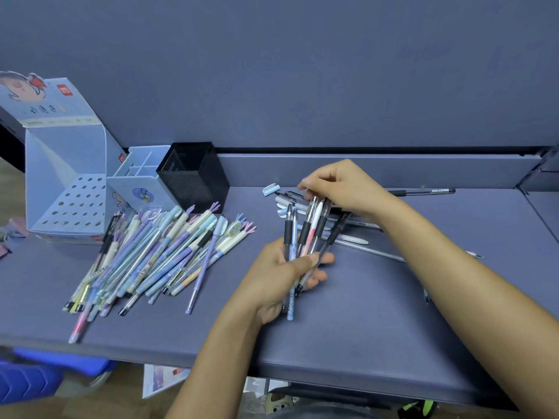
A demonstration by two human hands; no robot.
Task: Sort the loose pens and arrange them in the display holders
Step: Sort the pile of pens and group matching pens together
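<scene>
Head view: left hand (278, 276) grips pen bundle (305, 234), right hand (341, 186) pinches its top, near mesh cup (193, 176)

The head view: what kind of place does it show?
Probably a stationery workplace or shop desk: a pale blue cardboard display box with holes, a black mesh pen cup, and a large heap of pastel pens.

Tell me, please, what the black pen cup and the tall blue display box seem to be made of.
Black pen cup: probably matte metal mesh; a fine grid shows. Tall blue display box: printed card or thin plastic; folded panels, punched holes.
</scene>
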